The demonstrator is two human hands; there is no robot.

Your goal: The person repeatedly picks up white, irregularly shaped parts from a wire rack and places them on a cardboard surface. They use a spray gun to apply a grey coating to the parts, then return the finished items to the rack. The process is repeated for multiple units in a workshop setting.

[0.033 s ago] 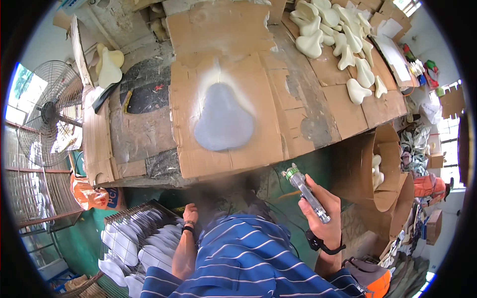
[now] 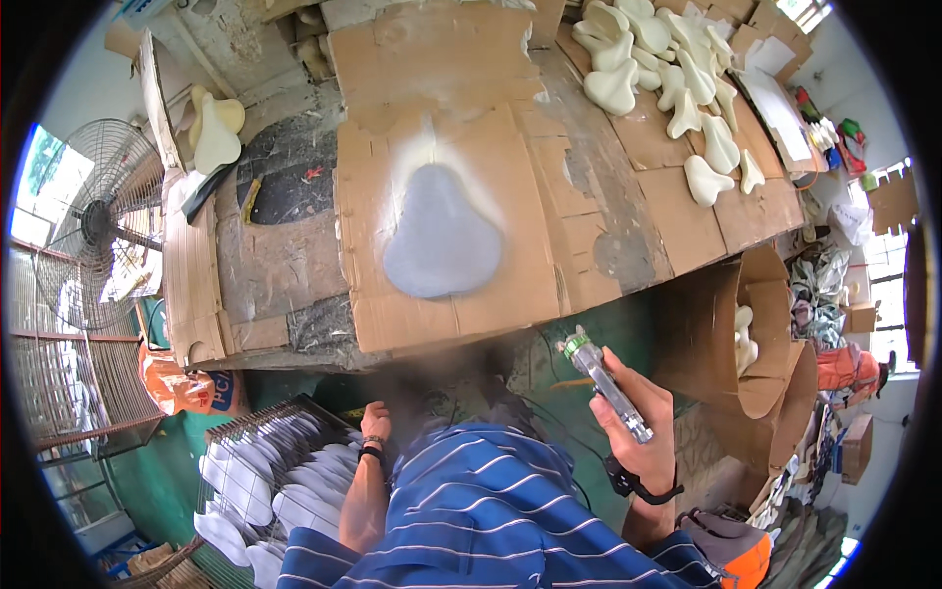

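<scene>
On cardboard [image 2: 525,216]: grey pear-shaped pad [image 2: 442,236] | right hand [image 2: 641,404] gripping metal sprayer [image 2: 610,389] | left hand [image 2: 376,422] fisted

We cannot see how the spray gun [image 2: 610,388] ends inside the right hand [image 2: 643,407], or tell whether the curled left hand [image 2: 376,420] holds anything. Dark blur veils the legs [image 2: 505,414]; the lower edge crops the shirt [image 2: 481,510]; the box [image 2: 697,334] partly hides pads [image 2: 744,342].
</scene>
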